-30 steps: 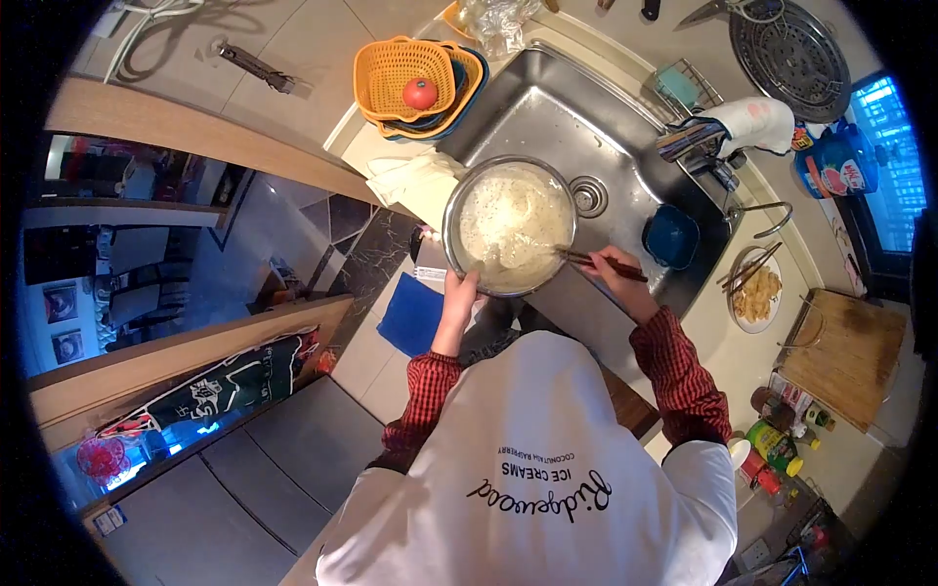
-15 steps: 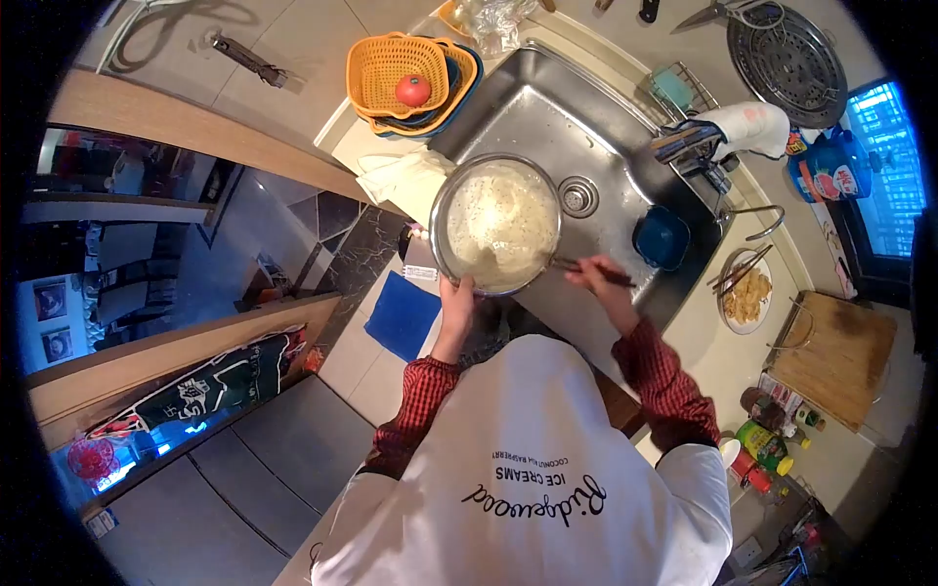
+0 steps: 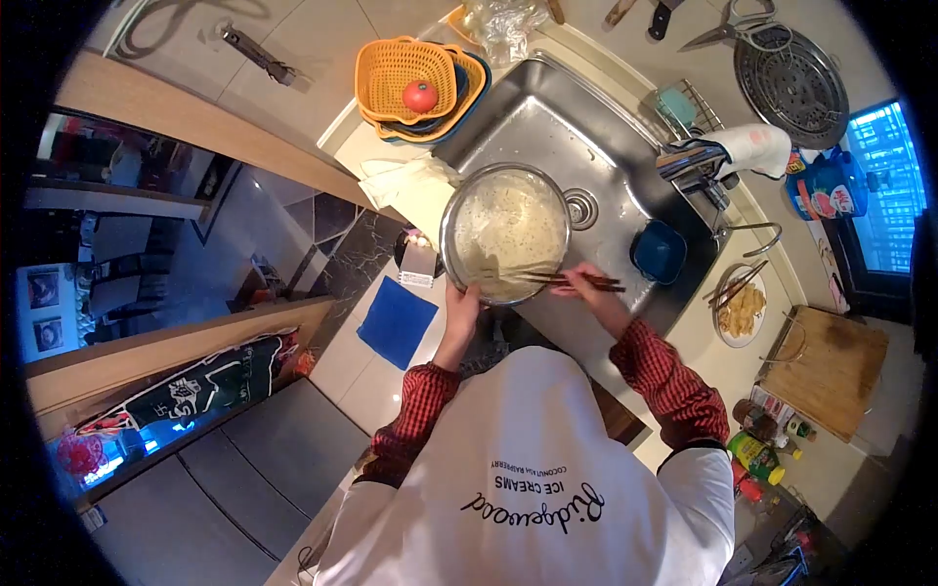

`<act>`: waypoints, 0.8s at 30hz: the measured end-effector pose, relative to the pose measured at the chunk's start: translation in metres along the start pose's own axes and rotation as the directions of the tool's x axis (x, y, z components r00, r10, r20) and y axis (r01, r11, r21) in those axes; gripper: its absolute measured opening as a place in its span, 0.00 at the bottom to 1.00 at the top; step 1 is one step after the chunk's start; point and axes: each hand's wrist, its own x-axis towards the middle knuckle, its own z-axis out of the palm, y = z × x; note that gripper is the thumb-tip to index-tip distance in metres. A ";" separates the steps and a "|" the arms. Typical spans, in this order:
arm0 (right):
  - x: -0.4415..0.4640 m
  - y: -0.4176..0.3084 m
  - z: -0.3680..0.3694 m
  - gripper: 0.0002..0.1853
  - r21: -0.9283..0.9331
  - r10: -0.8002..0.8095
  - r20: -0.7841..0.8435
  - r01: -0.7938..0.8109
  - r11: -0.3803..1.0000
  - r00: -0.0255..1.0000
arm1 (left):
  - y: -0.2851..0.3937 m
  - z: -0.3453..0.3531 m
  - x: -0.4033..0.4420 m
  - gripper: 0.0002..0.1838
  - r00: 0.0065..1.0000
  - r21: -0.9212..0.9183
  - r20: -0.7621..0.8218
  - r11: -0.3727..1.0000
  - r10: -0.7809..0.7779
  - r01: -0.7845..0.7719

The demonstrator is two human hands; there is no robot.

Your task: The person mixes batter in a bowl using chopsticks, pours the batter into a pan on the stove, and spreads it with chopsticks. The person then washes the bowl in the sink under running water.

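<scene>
My left hand (image 3: pixel 460 311) grips the near rim of a round metal bowl (image 3: pixel 447 244), its thumb over the edge. Pale, speckled batter (image 3: pixel 508 225) fills much of the bowl, which is held over the left part of the sink. Dark chopsticks (image 3: pixel 604 284) are in my right hand (image 3: pixel 594 293), at the bowl's lower right. Their tips reach into the batter near the close side of the bowl. The fingers of my right hand are closed around the sticks.
Yellow baskets (image 3: pixel 376 73) holding a tomato (image 3: pixel 420 96) stand behind the sink (image 3: pixel 547 117), beside a pale cloth (image 3: pixel 410 190). A blue bowl (image 3: pixel 659 252) sits in the sink. At right are a plate of food (image 3: pixel 743 311), a cutting board (image 3: pixel 829 371) and bottles (image 3: pixel 754 457).
The chopsticks have swung round in the bowl, their tips now nearer its close side and more of their length showing. The batter's surface looks different. The camera view has shifted slightly.
</scene>
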 end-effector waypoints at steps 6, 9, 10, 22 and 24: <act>0.033 -0.044 -0.043 0.07 -0.268 -0.227 -0.209 0.168 0.949 0.951 | -0.016 0.002 0.006 0.21 0.996 0.057 0.020 0.995 0.086 -0.087; 0.034 -0.061 -0.022 0.07 -0.284 -0.342 -0.212 0.278 0.918 0.915 | -0.019 0.003 0.012 0.23 0.991 0.080 0.043 0.988 0.130 -0.133; 0.030 -0.060 -0.010 0.08 -0.238 -0.389 -0.197 0.341 0.909 0.900 | -0.017 0.004 0.009 0.27 0.995 0.031 0.037 0.995 0.098 -0.099; 0.019 -0.034 -0.042 0.08 -0.404 -0.189 -0.159 0.111 0.908 0.969 | 0.004 0.008 0.003 0.24 0.996 -0.051 0.026 0.994 -0.091 0.092; 0.021 -0.057 -0.034 0.09 -0.391 -0.228 -0.227 0.126 0.912 0.947 | 0.004 0.011 0.006 0.24 0.999 -0.054 0.023 0.997 -0.046 0.047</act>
